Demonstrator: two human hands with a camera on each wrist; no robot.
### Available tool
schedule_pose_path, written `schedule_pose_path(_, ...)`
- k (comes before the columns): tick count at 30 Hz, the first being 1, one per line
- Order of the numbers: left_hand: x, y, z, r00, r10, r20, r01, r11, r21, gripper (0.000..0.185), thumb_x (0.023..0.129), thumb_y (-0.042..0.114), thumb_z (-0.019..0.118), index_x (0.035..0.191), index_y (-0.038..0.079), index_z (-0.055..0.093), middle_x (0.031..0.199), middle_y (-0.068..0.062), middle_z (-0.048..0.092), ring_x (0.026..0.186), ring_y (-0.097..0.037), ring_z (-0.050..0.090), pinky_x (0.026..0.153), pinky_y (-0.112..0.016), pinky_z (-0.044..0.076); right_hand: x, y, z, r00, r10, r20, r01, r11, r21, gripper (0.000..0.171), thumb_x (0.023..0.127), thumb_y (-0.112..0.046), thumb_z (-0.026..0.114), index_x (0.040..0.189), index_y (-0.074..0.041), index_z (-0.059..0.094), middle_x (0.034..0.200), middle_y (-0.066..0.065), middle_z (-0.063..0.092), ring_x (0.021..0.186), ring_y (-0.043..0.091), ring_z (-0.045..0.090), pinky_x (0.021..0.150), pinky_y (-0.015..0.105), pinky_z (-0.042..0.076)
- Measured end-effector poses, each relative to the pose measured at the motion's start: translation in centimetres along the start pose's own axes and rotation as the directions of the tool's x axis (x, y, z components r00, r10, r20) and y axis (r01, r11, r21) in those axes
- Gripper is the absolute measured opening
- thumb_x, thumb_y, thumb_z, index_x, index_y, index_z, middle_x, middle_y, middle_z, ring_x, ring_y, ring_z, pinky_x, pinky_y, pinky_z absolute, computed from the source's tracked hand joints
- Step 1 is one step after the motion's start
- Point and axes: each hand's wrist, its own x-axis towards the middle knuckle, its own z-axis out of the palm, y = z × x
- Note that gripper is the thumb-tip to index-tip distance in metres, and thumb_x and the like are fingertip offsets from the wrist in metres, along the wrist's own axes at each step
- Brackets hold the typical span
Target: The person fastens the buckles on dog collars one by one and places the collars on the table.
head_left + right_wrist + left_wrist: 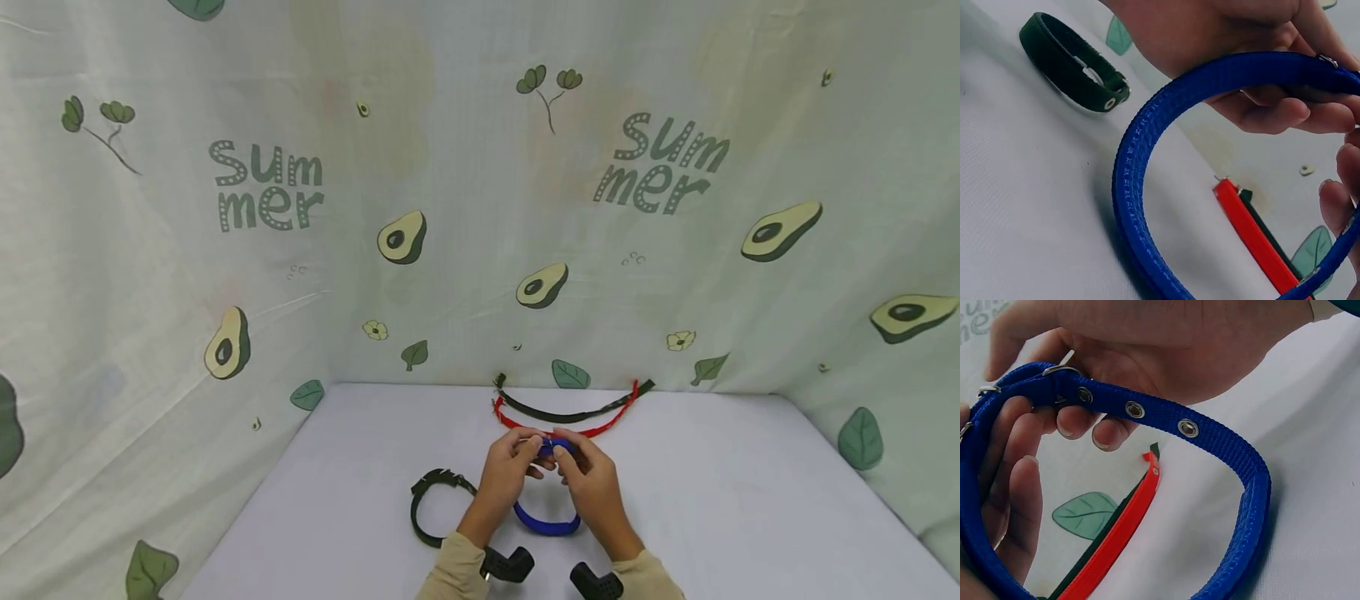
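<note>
Sleeves and wrist units: beige cuffs (pixel 457 567) at the bottom edge of the head view, cut off by the frame; a black camera unit (pixel 510 565) sits on each wrist.
Left hand (pixel 510 467): fingers curled round the blue collar (pixel 547 521) at its upper end, near the buckle.
Right hand (pixel 588 479): fingers and thumb pinch the same upper end of the blue collar, just beside the left hand.
Blue collar, position: held in a loop between both hands above the white surface (pixel 750 517); its lower arc hangs below the wrists, near the surface.
Hidden in head view: the buckle is covered by the fingers; only a small blue patch shows between them.
Left wrist view adds: three metal eyelets (pixel 1135 410) along the strap and a metal ring at the fingers, plus the ribbed inner face of the loop.
Right wrist view adds: the ribbed strap close up, with the buckle cut off at the right edge.
Dark green collar (pixel 431 508): closed in a loop on the surface, left of the left wrist, apart from the hands.
Red collar (pixel 592 432): laid open in a shallow curve beyond the hands.
Second dark collar (pixel 570 413): laid open just behind the red one, near the backdrop; both ends are small and hard to make out.
Backdrop (pixel 300 250): pale cloth with avocado prints and the word "Summer".
</note>
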Motion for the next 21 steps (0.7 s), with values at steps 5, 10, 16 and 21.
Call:
schedule_pose_path(5,0.0,0.0,0.0,1.000,0.005,0.026,-0.006,0.999,0.048,0.026,0.104,0.022,0.056,0.119,0.003,0.066,0.094,-0.008,0.072,0.085,-0.017,0.070,0.070,-0.027,0.056,-0.4,-2.4,-0.4,0.999,0.024,0.037,-0.024,1.000,0.019,0.024,0.096,-0.013,0.069,0.118,-0.006,0.069,0.084,0.008,0.062,0.064,0.021,0.057,0.054,0.028,0.051)
schedule_pose_path(10,0.0,-0.2,-0.2,1.000,0.014,-0.013,-0.013,0.999,0.045,0.027,0.104,0.024,0.057,0.118,0.004,0.068,0.097,-0.009,0.072,0.085,-0.019,0.069,0.070,-0.029,0.057,0.1,-0.3,-0.3,0.998,0.039,0.042,-0.043,0.994,0.102,0.020,0.095,-0.016,0.071,0.112,-0.007,0.069,0.074,0.009,0.059,0.059,0.021,0.056,0.051,0.029,0.051)
schedule_pose_path(16,0.2,-0.3,-0.4,0.998,0.045,-0.052,-0.043,0.998,0.034,0.030,0.104,0.025,0.058,0.118,0.000,0.066,0.099,-0.011,0.072,0.085,-0.020,0.070,0.070,-0.030,0.058,0.4,0.2,-0.4,0.998,0.065,0.026,-0.068,0.983,0.172,0.018,0.093,-0.011,0.072,0.109,-0.002,0.067,0.071,0.010,0.060,0.053,0.023,0.056,0.050,0.032,0.050)
schedule_pose_path(21,0.3,-0.1,-0.3,0.996,0.055,-0.073,-0.055,0.998,0.013,0.032,0.104,0.026,0.056,0.119,-0.002,0.064,0.101,-0.010,0.073,0.086,-0.020,0.071,0.071,-0.030,0.057,0.5,0.3,-0.5,0.998,0.051,0.024,-0.055,0.979,0.198,0.018,0.093,-0.012,0.072,0.106,-0.001,0.067,0.071,0.011,0.062,0.051,0.022,0.055,0.049,0.034,0.047)
